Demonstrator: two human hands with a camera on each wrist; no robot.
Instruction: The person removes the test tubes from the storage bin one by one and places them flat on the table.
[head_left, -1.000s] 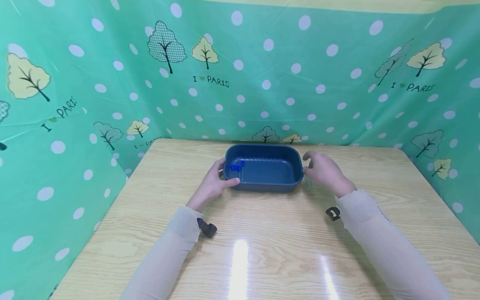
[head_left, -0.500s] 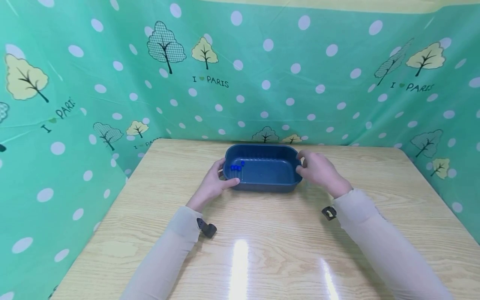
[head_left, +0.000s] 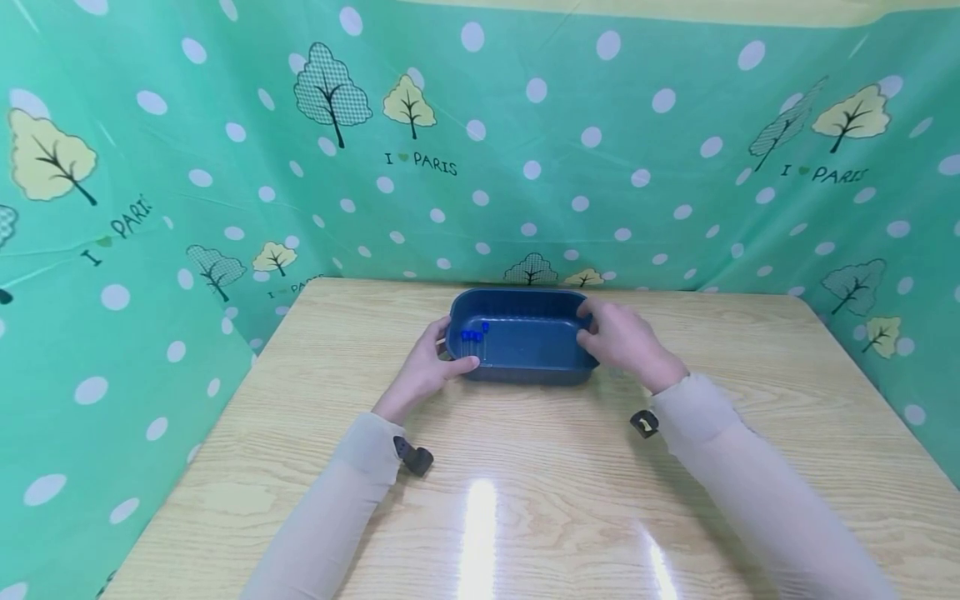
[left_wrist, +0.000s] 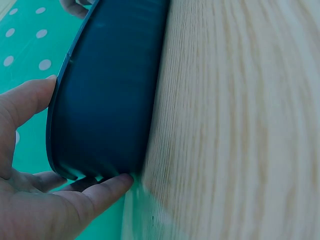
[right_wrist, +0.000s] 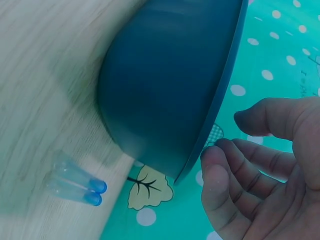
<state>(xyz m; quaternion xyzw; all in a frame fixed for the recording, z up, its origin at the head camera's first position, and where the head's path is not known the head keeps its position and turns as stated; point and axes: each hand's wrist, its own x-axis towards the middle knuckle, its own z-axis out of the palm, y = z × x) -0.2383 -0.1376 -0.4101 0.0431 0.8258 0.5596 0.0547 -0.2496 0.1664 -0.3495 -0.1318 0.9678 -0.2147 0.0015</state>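
Observation:
A dark blue plastic basin (head_left: 528, 377) stands on the table near its back edge. Several clear tubes with blue caps (head_left: 472, 336) lie inside at its left end. My left hand (head_left: 423, 368) holds that end, thumb (left_wrist: 30, 100) on the rim and fingers (left_wrist: 107, 195) against the end wall. Over the basin's right end is my right hand (head_left: 626, 340), its fingers (right_wrist: 240, 170) loosely bent with nothing between them. In the right wrist view, two clear tubes with blue caps (right_wrist: 97, 186) lie on the table beside the basin; the head view barely shows them.
The wooden table (head_left: 555, 467) extends toward me and to both sides. A green dotted cloth (head_left: 525, 150) hangs behind the table and along its sides. Each wrist wears a black strap, the left strap (head_left: 413, 457) and the right strap (head_left: 645, 423).
My right hand has moved left, from beside the basin's right end to over its right rim. The left hand, the basin and the tubes inside have stayed put.

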